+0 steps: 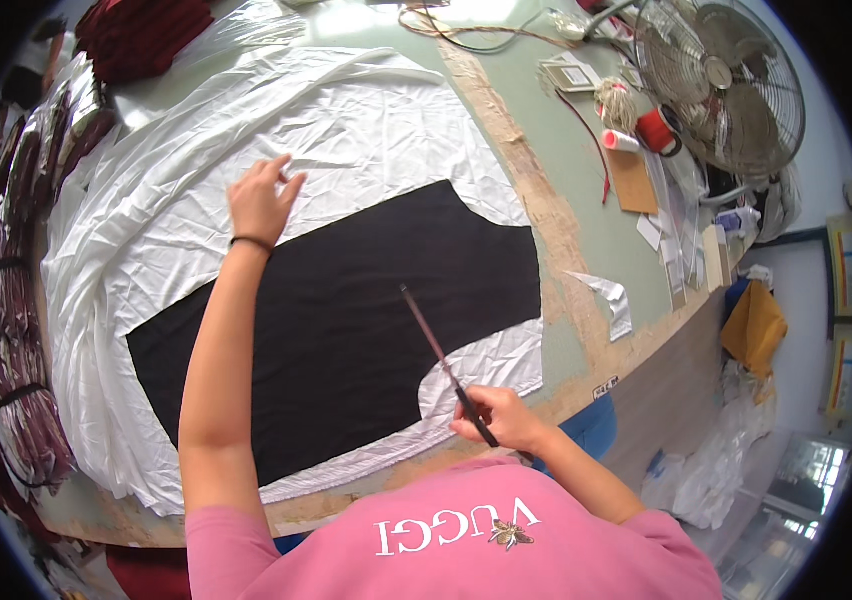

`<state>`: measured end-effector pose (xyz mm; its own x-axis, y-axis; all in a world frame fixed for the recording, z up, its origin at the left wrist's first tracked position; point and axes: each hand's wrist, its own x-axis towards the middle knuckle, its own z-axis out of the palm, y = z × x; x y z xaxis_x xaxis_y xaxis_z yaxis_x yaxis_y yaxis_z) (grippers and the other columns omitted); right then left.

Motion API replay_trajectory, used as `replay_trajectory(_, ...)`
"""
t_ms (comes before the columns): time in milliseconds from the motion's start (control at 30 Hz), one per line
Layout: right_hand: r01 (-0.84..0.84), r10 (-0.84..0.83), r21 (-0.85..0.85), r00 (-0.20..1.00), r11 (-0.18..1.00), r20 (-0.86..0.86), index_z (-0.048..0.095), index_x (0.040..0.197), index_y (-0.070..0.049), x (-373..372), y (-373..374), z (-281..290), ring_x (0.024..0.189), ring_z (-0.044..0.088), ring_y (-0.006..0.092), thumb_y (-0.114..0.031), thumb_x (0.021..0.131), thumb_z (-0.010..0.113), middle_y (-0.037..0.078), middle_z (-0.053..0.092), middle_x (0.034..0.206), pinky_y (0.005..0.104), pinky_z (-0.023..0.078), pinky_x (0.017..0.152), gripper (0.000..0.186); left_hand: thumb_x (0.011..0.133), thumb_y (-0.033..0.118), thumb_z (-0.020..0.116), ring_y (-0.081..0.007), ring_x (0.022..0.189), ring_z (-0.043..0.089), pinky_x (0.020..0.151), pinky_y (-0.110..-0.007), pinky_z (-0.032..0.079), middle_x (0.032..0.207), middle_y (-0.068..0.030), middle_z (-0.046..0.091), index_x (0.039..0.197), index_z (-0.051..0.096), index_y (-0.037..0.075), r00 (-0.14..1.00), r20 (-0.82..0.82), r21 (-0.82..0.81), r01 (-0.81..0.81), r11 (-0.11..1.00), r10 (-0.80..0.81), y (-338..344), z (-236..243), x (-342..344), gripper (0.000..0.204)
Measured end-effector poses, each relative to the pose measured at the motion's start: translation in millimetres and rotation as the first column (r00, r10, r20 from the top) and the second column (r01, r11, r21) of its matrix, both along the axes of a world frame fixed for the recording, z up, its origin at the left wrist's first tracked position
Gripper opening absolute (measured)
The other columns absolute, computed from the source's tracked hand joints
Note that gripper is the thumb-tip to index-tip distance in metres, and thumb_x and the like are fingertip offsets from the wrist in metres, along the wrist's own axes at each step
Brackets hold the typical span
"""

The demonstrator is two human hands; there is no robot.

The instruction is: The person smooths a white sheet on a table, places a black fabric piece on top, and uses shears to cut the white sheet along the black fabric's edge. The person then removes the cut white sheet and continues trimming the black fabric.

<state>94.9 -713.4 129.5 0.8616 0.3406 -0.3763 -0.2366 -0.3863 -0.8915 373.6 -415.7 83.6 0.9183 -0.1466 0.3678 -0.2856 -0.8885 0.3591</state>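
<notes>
My left hand lies flat with fingers apart on the white fabric, just beyond the far edge of a black fabric piece. The black piece rests on top of the white fabric, which is spread over the table. My right hand is closed around the dark handle of long scissors. Their blades point away from me over the black piece, near its curved cut-out edge.
A metal fan stands at the far right of the table. Near it lie thread spools, cords and card pieces. Bagged dark red garments are stacked along the left. The worn table edge runs to the right of the fabric.
</notes>
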Motion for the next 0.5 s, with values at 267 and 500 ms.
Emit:
replay_trajectory(267,0.389,-0.353,-0.172,0.913,0.905,0.206,0.062,0.082,-0.003,-40,-59,-26,0.054,0.057,0.0135,-0.020,0.073,0.075,0.005,0.059,0.067,0.0261,0.045,0.051,0.023,0.082,0.043,0.063,-0.0224,0.087,0.060,0.078,-0.041,0.042,0.091,-0.0029,0.062,0.117,0.060,0.014,0.962,-0.253,0.135,0.138,0.981,-0.100,-134,-20,57,0.045)
replay_trajectory(500,0.333,-0.202,-0.234,0.871,0.913,0.449,0.062,0.083,-0.005,-46,-71,-41,0.058,0.060,0.0201,-0.022,0.071,0.075,0.007,0.059,0.068,0.0301,0.046,0.052,0.025,0.079,0.044,0.065,-0.0260,0.104,0.055,0.084,-0.038,0.047,0.112,-0.0085,0.054,0.120,0.055,0.012,0.919,-0.292,0.139,0.314,0.939,-0.265,-213,-38,68,0.053)
